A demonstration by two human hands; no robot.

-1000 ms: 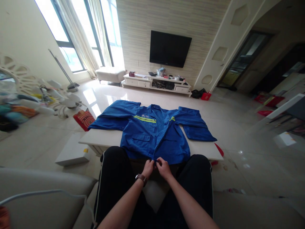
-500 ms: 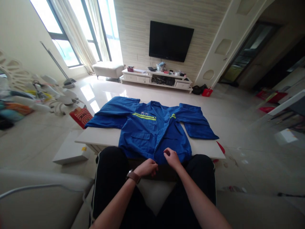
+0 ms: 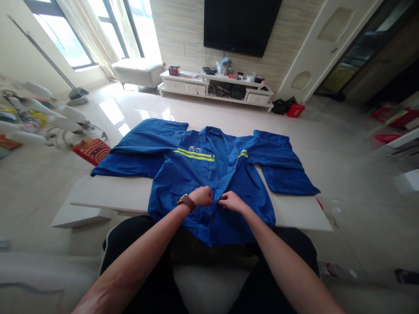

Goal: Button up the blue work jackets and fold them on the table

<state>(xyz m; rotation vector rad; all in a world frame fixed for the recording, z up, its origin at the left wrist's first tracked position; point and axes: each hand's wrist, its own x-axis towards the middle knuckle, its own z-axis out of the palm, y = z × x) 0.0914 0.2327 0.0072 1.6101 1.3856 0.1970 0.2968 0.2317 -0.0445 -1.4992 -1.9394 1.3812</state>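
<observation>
A blue work jacket [image 3: 191,172] with yellow reflective stripes lies spread on a white table [image 3: 108,192], collar away from me and sleeves out to both sides. Its lower front edges come together while the upper part gapes. My left hand [image 3: 203,196], a watch on its wrist, is closed at the front opening beside the left pocket flap; its fingertips are mostly hidden. Just right of it, my right hand [image 3: 232,202] pinches the other front edge with thumb and fingers. The jacket's hem hangs over the near table edge.
A red bag [image 3: 93,150] and a white box [image 3: 80,216] are on the floor to the left of the table. Beyond stand a low TV cabinet [image 3: 183,85] with clutter on it and an upholstered bench [image 3: 139,72]. My knees are under the table's near edge.
Both hands have moved up from the hem to the middle of the jacket's front opening, and the right has closed on the edge. The view has tilted down and come closer.
</observation>
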